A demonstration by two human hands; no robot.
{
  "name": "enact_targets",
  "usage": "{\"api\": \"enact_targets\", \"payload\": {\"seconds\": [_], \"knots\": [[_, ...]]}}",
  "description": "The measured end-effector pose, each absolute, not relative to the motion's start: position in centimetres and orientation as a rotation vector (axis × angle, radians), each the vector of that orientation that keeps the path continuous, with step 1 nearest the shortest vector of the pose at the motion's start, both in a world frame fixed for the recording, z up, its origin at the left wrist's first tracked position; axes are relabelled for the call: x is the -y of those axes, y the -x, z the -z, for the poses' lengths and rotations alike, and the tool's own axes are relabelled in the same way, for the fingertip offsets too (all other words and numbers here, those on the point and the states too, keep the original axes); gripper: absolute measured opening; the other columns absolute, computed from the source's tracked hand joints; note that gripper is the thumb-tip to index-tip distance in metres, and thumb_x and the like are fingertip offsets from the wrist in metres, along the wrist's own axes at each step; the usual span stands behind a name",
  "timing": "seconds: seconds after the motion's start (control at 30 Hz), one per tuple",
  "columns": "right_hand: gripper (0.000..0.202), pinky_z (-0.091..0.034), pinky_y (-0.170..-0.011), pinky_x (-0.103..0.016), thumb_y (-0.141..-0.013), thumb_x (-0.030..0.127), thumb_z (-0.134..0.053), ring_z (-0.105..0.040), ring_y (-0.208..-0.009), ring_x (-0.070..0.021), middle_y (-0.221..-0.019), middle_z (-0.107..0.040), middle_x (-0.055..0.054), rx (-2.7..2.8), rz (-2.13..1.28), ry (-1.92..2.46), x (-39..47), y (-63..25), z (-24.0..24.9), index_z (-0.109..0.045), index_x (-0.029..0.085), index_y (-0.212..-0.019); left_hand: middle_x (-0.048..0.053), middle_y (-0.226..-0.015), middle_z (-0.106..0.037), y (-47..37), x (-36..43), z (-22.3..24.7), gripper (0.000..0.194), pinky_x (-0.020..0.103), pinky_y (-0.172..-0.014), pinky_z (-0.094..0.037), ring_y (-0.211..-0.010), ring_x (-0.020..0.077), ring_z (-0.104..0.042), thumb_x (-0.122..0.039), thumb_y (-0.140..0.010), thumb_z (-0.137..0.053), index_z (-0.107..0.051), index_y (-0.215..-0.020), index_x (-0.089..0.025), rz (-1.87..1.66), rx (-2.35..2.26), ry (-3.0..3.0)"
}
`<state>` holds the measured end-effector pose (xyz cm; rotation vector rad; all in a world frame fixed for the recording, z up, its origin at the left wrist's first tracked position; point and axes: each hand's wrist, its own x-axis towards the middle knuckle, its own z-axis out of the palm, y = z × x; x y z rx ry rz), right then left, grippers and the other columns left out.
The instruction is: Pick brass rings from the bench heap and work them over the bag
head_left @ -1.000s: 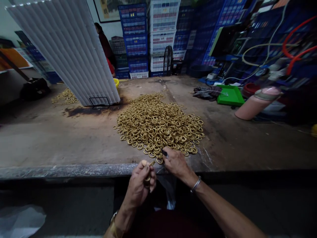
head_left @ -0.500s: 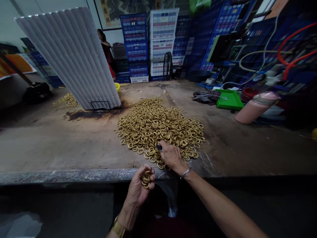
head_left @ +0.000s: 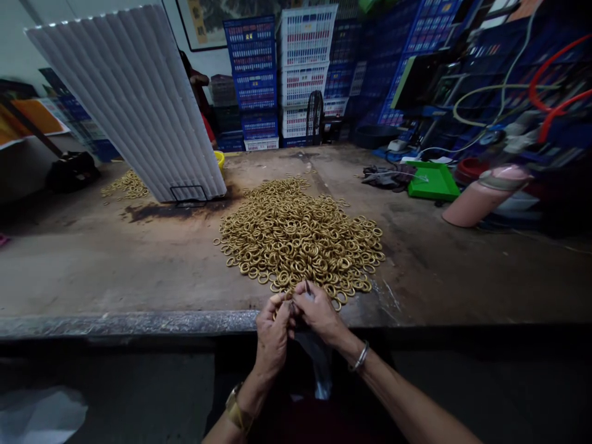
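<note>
A wide heap of gold-coloured rings (head_left: 300, 234) lies on the wooden table, close to its front edge. Just in front of the heap, my left hand (head_left: 274, 330) is closed around gold rings, largely hidden by its fingers. My right hand (head_left: 317, 308) meets it at the fingertips, pinched, with a small dark object (head_left: 308, 287) sticking up at its fingers. What lies between the two sets of fingertips is too small to make out.
A ribbed white panel (head_left: 134, 105) stands on the table at the left, with more rings (head_left: 124, 185) behind it. At the right are a green tray (head_left: 432, 180) and a pink bottle (head_left: 483, 197). Stacked crates (head_left: 305, 74) and a person's arm (head_left: 198, 79) are behind.
My right hand has come back from the heap to my left hand. My left hand has risen slightly and turned, so its rings show less. The view has shifted a little.
</note>
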<state>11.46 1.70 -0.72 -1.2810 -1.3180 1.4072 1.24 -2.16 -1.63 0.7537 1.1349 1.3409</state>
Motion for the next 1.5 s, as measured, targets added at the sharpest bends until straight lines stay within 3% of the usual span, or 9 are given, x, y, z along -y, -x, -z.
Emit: {"api": "enact_targets", "payload": {"seconds": [0.17,0.33,0.47,0.57,0.8,0.97,1.13,1.3,1.5], "knots": [[0.013,-0.035,-0.048,-0.019,-0.072,0.031,-0.050,-0.044,-0.049,-0.0081,-0.052,-0.048,0.006,1.495,-1.309,1.321,-1.7,-12.0,-0.4,-0.049,0.018,-0.070,-0.004,-0.052,-0.049,-0.7,2.1,1.2,0.025,0.017,-0.042,-0.033,-0.043,0.0062,-0.040,-0.039,-0.075,-0.056,-0.059,-0.076,-0.014,-1.343,-1.303,-0.930],[0.016,-0.032,-0.050,-0.019,-0.073,0.032,-0.051,-0.042,-0.052,-0.0078,-0.058,-0.048,0.005,1.723,-1.090,1.331,-1.8,-12.3,-1.6,-0.056,0.018,-0.079,-0.001,-0.067,-0.059,-0.2,2.2,0.4,0.016,0.021,-0.063,-0.040,-0.064,0.0115,-0.052,-0.029,-0.075,-0.055,-0.063,-0.075,-0.016,-1.397,-1.346,-1.271],[0.019,-0.032,-0.050,-0.018,-0.074,0.032,-0.049,-0.041,-0.053,-0.0073,-0.055,-0.047,0.005,1.670,-1.219,1.310,-2.1,-12.2,-1.0,-0.051,0.017,-0.063,-0.003,-0.056,-0.051,0.0,2.2,0.0,0.020,0.019,-0.050,-0.037,-0.051,0.0084,-0.046,-0.034,-0.076,-0.054,-0.059,-0.071,-0.016,-1.258,-1.318,-1.165],[0.024,-0.031,-0.045,-0.018,-0.076,0.036,-0.047,-0.038,-0.045,-0.0059,-0.050,-0.045,0.006,1.516,-1.390,1.277,-2.1,-12.1,-0.4,-0.048,0.017,-0.063,-0.006,-0.054,-0.046,0.1,2.3,0.2,0.025,0.016,-0.039,-0.029,-0.041,0.0059,-0.040,-0.041,-0.076,-0.052,-0.054,-0.078,-0.017,-1.103,-1.182,-0.926],[0.024,-0.028,-0.039,-0.017,-0.077,0.039,-0.046,-0.036,-0.039,-0.0050,-0.051,-0.048,0.006,1.375,-1.546,1.244,-1.9,-12.1,-0.2,-0.049,0.017,-0.066,-0.005,-0.058,-0.046,-0.3,2.6,0.5,0.027,0.014,-0.037,-0.028,-0.043,0.0038,-0.040,-0.042,-0.077,-0.053,-0.048,-0.071,-0.017,-1.133,-1.032,-0.791],[0.024,-0.033,-0.049,-0.019,-0.079,0.031,-0.042,-0.043,-0.048,-0.0079,-0.052,-0.051,0.003,1.613,-1.149,1.375,-2.0,-12.8,-0.3,-0.050,0.017,-0.060,-0.005,-0.059,-0.048,-0.2,2.5,0.1,0.026,0.014,-0.038,-0.030,-0.044,0.0042,-0.041,-0.043,-0.079,-0.050,-0.048,-0.076,-0.017,-1.142,-1.080,-0.857],[0.015,-0.028,-0.053,-0.021,-0.077,0.022,-0.043,-0.046,-0.053,-0.0097,-0.058,-0.055,0.001,2.096,-0.715,1.336,-1.1,-13.5,-0.2,-0.054,0.018,-0.066,-0.004,-0.061,-0.049,-0.2,2.3,0.0,0.027,0.014,-0.038,-0.031,-0.045,0.0045,-0.041,-0.043,-0.080,-0.049,-0.046,-0.072,-0.017,-1.139,-1.141,-0.936],[0.010,-0.025,-0.052,-0.022,-0.068,0.012,-0.045,-0.048,-0.055,-0.0112,-0.061,-0.058,-0.001,2.287,-0.582,1.364,-0.8,-13.4,0.1,-0.054,0.018,-0.070,-0.004,-0.059,-0.046,-0.3,2.4,0.2,0.025,0.015,-0.043,-0.033,-0.047,0.0050,-0.040,-0.040,-0.082,-0.046,-0.046,-0.073,-0.017,-1.154,-1.144,-1.045],[0.012,-0.024,-0.054,-0.022,-0.071,0.012,-0.043,-0.049,-0.059,-0.0115,-0.064,-0.060,-0.001,2.310,-0.605,1.409,-0.6,-13.1,-0.1,-0.054,0.018,-0.073,-0.004,-0.058,-0.044,-0.1,2.4,0.7,0.024,0.017,-0.047,-0.035,-0.049,0.0061,-0.041,-0.038,-0.083,-0.045,-0.047,-0.072,-0.017,-1.190,-1.163,-1.168]]}}
